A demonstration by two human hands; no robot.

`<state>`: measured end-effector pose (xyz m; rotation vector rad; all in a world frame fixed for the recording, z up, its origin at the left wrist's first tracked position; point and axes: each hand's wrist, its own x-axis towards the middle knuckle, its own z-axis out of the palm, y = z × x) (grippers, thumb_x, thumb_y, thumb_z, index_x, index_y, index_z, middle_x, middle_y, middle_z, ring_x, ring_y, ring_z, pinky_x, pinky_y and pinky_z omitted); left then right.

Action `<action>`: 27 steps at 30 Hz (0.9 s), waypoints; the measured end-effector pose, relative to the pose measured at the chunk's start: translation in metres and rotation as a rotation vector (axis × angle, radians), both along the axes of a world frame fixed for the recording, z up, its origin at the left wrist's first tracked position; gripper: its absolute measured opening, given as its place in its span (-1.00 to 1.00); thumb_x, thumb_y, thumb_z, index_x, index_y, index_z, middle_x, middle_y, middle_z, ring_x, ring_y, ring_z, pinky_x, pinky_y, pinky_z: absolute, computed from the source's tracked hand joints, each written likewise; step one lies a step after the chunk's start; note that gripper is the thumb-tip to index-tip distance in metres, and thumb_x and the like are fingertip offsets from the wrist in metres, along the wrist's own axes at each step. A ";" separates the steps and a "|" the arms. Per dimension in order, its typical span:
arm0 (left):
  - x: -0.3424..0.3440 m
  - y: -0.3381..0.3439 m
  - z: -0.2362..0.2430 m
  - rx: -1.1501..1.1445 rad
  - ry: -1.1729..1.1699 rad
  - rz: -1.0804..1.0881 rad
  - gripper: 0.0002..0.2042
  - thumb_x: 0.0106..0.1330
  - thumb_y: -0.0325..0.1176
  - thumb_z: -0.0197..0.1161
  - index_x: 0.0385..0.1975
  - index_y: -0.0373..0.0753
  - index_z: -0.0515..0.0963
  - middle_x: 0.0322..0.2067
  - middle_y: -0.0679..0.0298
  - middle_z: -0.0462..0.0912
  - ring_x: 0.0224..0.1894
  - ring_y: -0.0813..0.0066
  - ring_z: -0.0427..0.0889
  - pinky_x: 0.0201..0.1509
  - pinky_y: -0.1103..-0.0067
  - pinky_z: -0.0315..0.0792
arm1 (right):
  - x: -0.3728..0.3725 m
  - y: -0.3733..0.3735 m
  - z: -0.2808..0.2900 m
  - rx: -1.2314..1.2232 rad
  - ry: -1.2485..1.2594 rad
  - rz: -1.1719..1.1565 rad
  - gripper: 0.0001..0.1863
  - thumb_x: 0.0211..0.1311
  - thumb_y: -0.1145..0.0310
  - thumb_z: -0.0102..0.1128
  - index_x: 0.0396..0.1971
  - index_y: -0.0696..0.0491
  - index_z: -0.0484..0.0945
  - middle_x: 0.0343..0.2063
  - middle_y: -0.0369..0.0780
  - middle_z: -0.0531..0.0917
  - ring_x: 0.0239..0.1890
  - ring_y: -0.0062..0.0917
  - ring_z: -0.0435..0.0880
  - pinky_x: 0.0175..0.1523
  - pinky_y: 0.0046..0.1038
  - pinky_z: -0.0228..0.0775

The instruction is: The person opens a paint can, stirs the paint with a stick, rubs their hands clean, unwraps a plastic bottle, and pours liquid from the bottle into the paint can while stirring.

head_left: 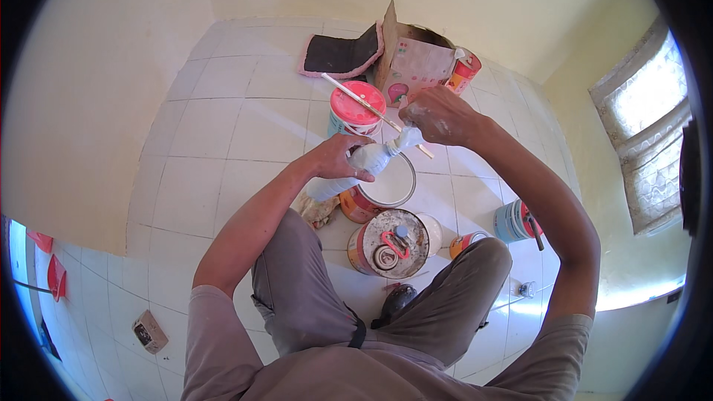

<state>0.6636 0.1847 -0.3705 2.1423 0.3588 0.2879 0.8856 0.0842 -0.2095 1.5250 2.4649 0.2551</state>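
My left hand (338,157) is wrapped round a pale, translucent plastic bottle (327,188), which slants up to the right. At the bottle's narrow end is a crumpled whitish piece (408,137) that looks like thin plastic. My right hand (444,116) is closed just above that piece, touching or nearly touching it; what its fingers pinch is hidden. Below the bottle stands an open can (405,191) with a pale rim, seemingly of paint. A long thin stick (362,101) slants across the pink lid of a bucket (358,98) behind my hands.
Between my knees stands a stained metal can (407,232) with a red handle. A crumpled rag (318,210) lies by my left knee. A blue-and-white bucket (511,221) stands at the right. Farther back are a cardboard box (420,70) and a dark pad with pink edging (338,56).
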 end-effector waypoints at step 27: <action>-0.001 0.001 -0.002 -0.015 -0.025 0.015 -0.17 -0.07 -0.05 0.68 0.23 -0.29 0.53 -0.01 0.00 0.72 0.02 0.20 0.72 0.20 0.37 0.55 | -0.015 0.006 0.005 0.091 0.102 0.103 -0.96 -0.05 0.52 0.26 -0.52 0.08 0.64 -0.62 -0.06 0.59 -0.46 -0.11 0.68 -0.34 -0.13 0.48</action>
